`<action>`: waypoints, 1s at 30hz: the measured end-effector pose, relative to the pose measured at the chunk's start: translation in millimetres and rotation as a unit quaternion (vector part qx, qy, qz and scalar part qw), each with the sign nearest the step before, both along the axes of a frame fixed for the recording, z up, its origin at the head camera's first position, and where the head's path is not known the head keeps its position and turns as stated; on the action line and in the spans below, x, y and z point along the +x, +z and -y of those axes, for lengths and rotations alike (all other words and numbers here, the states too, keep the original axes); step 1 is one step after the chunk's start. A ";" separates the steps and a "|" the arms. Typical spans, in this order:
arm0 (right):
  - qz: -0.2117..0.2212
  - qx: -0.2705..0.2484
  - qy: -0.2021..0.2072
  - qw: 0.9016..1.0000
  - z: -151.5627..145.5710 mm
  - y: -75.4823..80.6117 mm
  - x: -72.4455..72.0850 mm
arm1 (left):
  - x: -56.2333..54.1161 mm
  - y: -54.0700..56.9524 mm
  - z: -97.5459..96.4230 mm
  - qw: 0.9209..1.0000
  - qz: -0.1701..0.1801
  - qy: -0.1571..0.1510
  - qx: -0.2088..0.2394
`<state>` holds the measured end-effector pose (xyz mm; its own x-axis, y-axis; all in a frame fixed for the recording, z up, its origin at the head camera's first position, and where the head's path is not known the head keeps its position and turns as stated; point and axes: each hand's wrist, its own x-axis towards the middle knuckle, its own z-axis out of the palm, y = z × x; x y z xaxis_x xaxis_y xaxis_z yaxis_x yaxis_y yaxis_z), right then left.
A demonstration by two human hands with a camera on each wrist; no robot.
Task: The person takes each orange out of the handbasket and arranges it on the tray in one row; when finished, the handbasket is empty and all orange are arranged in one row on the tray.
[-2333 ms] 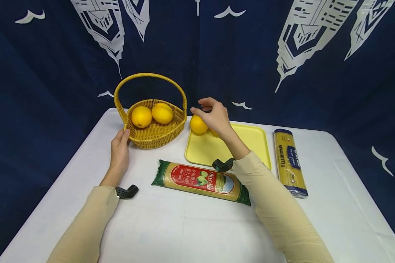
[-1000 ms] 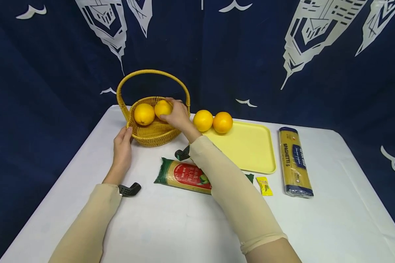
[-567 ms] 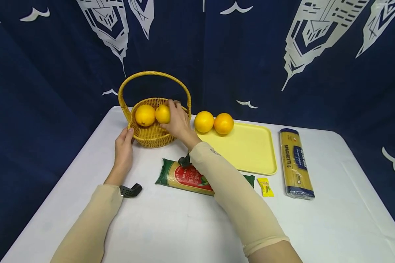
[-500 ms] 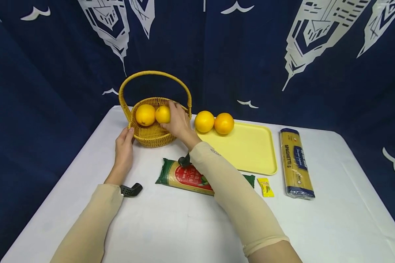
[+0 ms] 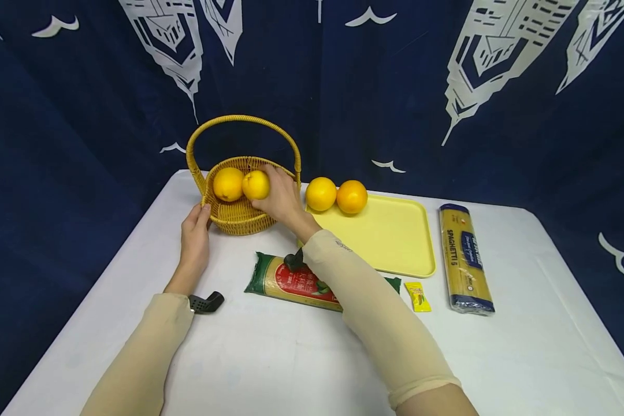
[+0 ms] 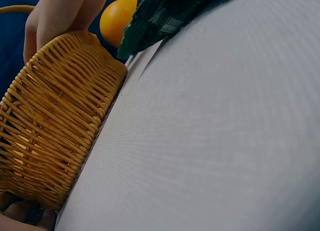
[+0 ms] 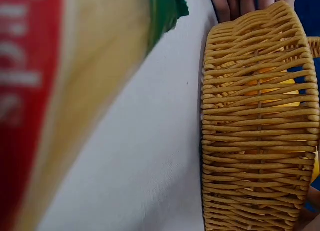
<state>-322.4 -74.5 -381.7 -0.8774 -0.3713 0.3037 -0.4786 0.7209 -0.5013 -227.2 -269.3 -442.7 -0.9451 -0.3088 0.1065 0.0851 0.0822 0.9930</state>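
A yellow wicker basket [image 5: 239, 224] with a tall arched handle stands at the back left of the table. My left hand [image 5: 194, 240] holds its left side, thumb at the rim; the curled fingers [image 6: 20, 211] show against the wicker in the left wrist view. Inside the basket, my right hand [image 5: 282, 199] grips an orange [image 5: 255, 185] from its right side. A second orange [image 5: 228, 184] lies just left of that one. The right wrist view shows mostly the basket wall [image 7: 257, 131], with fruit glimpsed through the weave.
Two oranges, one yellower [image 5: 320, 193] and one deeper [image 5: 352, 196], sit on the yellow tray's [image 5: 395, 242] back left corner. A green-ended pasta pack [image 5: 291, 283] lies beneath my right forearm. Right of it are a small yellow packet [image 5: 418, 296] and a blue-ended spaghetti pack [image 5: 465, 260].
My right hand has gone from above the tray's oranges into the basket and taken hold of an orange there. That orange has shifted slightly forward. My left hand stays on the basket.
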 end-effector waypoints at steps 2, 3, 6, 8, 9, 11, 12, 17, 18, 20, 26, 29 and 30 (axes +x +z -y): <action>-0.012 -0.010 0.003 1.000 -4.0 0.5 2.4 | -0.7 -0.4 -0.4 1.000 0.002 -0.003 0.001; -0.016 -0.016 0.004 1.000 -6.4 1.0 3.9 | -1.2 -0.6 -0.5 1.000 0.004 -0.004 -0.001; -0.023 -0.035 0.010 0.999 -13.9 4.1 9.1 | -2.8 -1.0 -0.2 1.000 0.006 -0.006 0.001; -0.023 -0.047 0.014 0.999 -19.1 6.7 12.9 | -3.6 -0.9 0.2 1.000 0.006 -0.005 0.000; -0.023 -0.052 0.017 0.998 -21.4 8.2 14.6 | -3.8 -0.6 0.2 1.000 0.005 -0.006 0.002; -0.025 -0.059 0.024 0.998 -25.7 12.0 18.1 | -3.4 0.3 0.6 1.000 0.006 -0.005 0.004; -0.026 -0.063 0.027 0.997 -27.7 14.3 19.6 | -3.2 0.7 0.8 1.000 0.006 -0.006 0.004; -0.043 -0.083 0.047 0.995 -35.6 26.0 26.4 | 0.8 4.0 1.6 1.000 0.011 -0.003 -0.003; -0.045 -0.085 0.049 0.994 -37.0 28.0 27.9 | 1.4 4.1 1.5 1.000 0.009 0.000 -0.002; -0.046 -0.086 0.050 0.994 -40.3 31.0 31.1 | 2.7 3.0 0.8 1.000 0.005 0.003 0.007; -0.039 -0.092 0.046 0.994 -59.9 36.1 35.5 | 2.7 -0.2 -3.9 1.000 -0.003 0.004 0.025; -0.035 -0.084 0.037 0.995 -73.7 40.2 35.6 | 2.3 1.0 -4.3 1.000 0.000 0.003 0.021; -0.034 -0.080 0.035 0.996 -78.2 42.1 35.9 | 2.5 1.7 -4.1 1.000 0.001 0.003 0.016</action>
<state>-286.6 3.7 -339.6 -0.8269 -0.3729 0.4210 -0.5611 0.5981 -0.5723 -224.7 -265.2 -441.0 -0.9434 -0.3180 0.0944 0.0827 0.0501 0.9953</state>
